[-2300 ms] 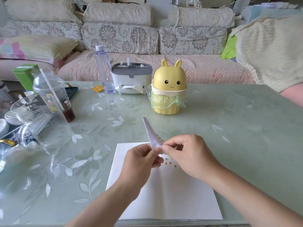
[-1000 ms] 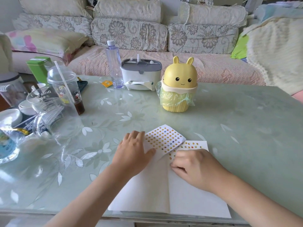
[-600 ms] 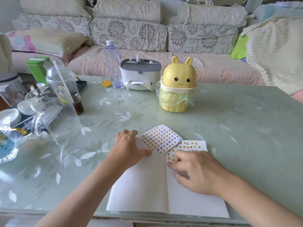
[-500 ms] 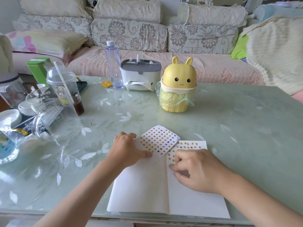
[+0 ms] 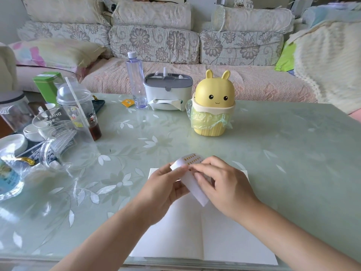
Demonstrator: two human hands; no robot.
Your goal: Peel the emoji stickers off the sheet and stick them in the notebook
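So the sticker sheet (image 5: 191, 184) is up in the air, held between both hands and tilted, so you mostly see its plain white side, with a few rows of little yellow emoji showing along the top edge. The left hand (image 5: 164, 189) pinches the sheet's left edge, thumb on top and fingers curled behind. The right hand (image 5: 224, 185) has its fingers curled over the sheet's right side, index tip right down by the sticker rows. Can't tell from here if it actually has a sticker lifted.

Directly under the grip is the notebook (image 5: 234, 241), lying open and flat on the table (image 5: 283, 145), near the front edge. The sheet isn't touching it.

Straight past the grip, well apart, sits a yellow bunny bin (image 5: 214, 106) with a greenish bag in it. Just left of that there's a grey-and-white tissue box (image 5: 168, 92), then a clear water bottle (image 5: 136, 81) beside it. Way off to the left of the grip is a clutter of stuff: a glass pitcher (image 5: 64, 137), a domed plastic cup (image 5: 78, 104) with a straw, and a green tin (image 5: 47, 86). A floral sofa (image 5: 156, 40) runs behind the table.
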